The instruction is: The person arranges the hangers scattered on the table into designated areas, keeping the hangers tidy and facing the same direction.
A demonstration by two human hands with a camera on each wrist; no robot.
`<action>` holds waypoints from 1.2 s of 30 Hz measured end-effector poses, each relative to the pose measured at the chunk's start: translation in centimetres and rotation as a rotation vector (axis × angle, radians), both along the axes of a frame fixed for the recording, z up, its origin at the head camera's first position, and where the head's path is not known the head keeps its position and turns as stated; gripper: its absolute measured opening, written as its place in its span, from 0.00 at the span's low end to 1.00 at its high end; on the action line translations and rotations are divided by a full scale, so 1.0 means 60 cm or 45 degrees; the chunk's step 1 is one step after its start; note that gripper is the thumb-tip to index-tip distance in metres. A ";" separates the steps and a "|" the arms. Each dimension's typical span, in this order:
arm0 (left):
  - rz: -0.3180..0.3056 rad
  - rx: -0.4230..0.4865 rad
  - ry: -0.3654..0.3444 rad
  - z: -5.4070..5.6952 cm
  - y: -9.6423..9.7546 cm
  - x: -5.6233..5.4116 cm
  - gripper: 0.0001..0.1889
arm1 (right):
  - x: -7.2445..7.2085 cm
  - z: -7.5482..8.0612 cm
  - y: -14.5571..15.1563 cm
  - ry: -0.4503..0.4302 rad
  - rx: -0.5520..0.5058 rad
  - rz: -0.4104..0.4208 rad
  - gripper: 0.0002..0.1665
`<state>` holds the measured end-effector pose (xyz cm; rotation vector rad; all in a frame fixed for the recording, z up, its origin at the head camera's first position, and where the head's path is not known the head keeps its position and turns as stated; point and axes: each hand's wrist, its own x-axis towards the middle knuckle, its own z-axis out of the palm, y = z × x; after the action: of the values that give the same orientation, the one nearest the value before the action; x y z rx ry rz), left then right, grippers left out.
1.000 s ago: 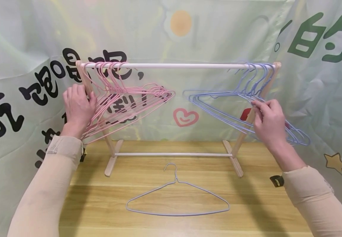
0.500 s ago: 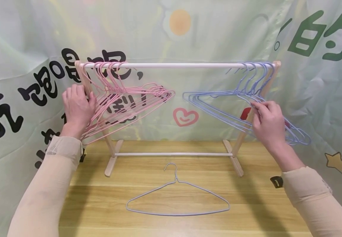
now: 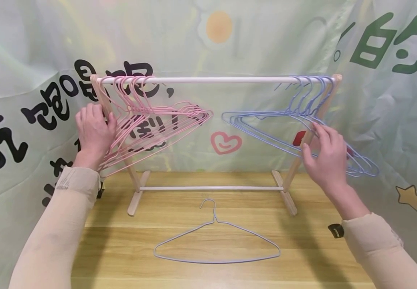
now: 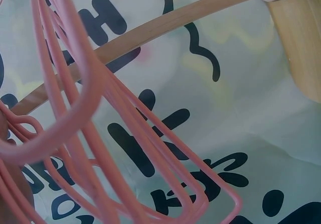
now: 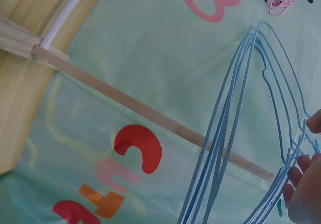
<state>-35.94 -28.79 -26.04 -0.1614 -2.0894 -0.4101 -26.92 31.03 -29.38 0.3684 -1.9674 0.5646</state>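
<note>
My left hand (image 3: 96, 130) grips the outer side of the pink hangers (image 3: 172, 116) at the left rack post; its fingertips are hidden. In the left wrist view, pink hangers (image 4: 145, 133) pass in front of a sliver of that hand (image 4: 12, 189). My right hand (image 3: 325, 156) stands by the near shoulders of the blue hangers (image 3: 262, 116), thumb apart and fingers fairly straight. In the right wrist view, the right hand's fingers (image 5: 296, 176) touch the bunched blue wires (image 5: 235, 98). One grey-blue hanger (image 3: 215, 262) lies flat on the table, hook pointing to the rack.
The rack's white top rail (image 3: 215, 80) carries pink hangers at its left end and blue ones at its right. Wooden feet (image 3: 284, 196) and a lower white bar (image 3: 212, 188) stand on the wood-grain table (image 3: 122, 249). A printed cloth (image 3: 266, 36) hangs behind.
My right hand has loosened its pinch on a blue hanger; the thumb has dropped away from the fingers. The left hand keeps its place.
</note>
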 end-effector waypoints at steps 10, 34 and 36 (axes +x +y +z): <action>-0.003 -0.007 0.020 0.002 -0.001 0.000 0.15 | 0.018 -0.039 -0.030 0.051 0.039 0.252 0.36; -0.008 -0.005 0.014 0.000 -0.001 0.002 0.15 | 0.075 -0.200 -0.129 -0.436 0.158 0.481 0.48; -0.010 -0.006 0.016 0.000 -0.001 0.002 0.15 | 0.081 -0.212 -0.136 -0.492 0.180 0.484 0.49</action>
<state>-35.84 -28.83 -26.06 -0.1745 -2.0783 -0.4075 -22.07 22.85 -42.12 0.7802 -2.3323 0.7851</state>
